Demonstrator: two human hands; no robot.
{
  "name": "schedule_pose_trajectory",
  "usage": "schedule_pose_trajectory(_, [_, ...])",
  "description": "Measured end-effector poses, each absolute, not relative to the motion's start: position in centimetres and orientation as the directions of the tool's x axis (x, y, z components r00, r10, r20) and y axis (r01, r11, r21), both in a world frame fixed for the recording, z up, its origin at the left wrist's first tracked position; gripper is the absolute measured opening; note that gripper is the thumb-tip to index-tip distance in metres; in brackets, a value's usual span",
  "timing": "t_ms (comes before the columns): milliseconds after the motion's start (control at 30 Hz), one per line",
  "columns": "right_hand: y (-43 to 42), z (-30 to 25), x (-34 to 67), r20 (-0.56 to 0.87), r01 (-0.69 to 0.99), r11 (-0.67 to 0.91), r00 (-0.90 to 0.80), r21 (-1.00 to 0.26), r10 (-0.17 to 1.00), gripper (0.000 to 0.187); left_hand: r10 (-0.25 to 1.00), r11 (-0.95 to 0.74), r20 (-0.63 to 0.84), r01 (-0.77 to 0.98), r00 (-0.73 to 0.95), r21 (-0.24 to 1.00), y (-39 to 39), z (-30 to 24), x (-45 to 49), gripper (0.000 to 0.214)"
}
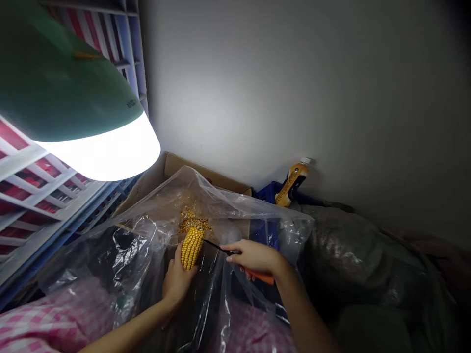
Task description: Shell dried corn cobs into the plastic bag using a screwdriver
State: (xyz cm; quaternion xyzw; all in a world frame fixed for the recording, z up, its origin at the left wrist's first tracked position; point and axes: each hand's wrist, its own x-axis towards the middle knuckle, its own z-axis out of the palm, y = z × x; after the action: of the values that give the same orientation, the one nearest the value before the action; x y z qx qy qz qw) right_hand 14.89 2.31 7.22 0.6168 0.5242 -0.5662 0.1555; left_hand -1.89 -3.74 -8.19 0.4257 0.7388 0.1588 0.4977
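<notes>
A yellow ear of corn stands tilted upright in my left hand, whose fingers wrap round its lower part. My right hand is closed on a screwdriver with a thin dark shaft and an orange and black handle. The shaft's tip meets the upper right side of the ear, or lies just in front of it. Both hands are over a clear plastic bag spread wide. Loose corn kernels lie in the bag just beyond the ear.
A lit green lamp hangs close at upper left, before a plastic crate. Behind the bag are a cardboard box, a blue crate and a yellow bottle against the wall. Dark sacks sit at right.
</notes>
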Motion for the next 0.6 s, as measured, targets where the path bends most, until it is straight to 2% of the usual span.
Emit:
schedule_pose_trajectory(200, [7.7, 8.3, 14.5, -0.951, 0.872, -0.395, -0.211, -0.288, 0.226, 0.048, 0.779, 0.572, -0.616, 0.539, -0.119, 0.618, -3.4, -8.2, -2.2, 0.072])
schedule_pose_trajectory(333, [8.6, 7.4, 14.7, -0.96, 0.831, -0.482, -0.227, -0.278, 0.162, 0.047, 0.751, 0.587, -0.65, 0.568, -0.117, 0.576, -3.0, -8.1, -2.4, 0.073])
schedule_pose_trajectory(600, [9.0, 6.3, 14.4, -0.973, 0.833, -0.504, -0.197, -0.229, 0.117, 0.046, 0.725, 0.601, -0.679, 0.585, -0.111, 0.545, -2.6, -7.3, -2.5, 0.072])
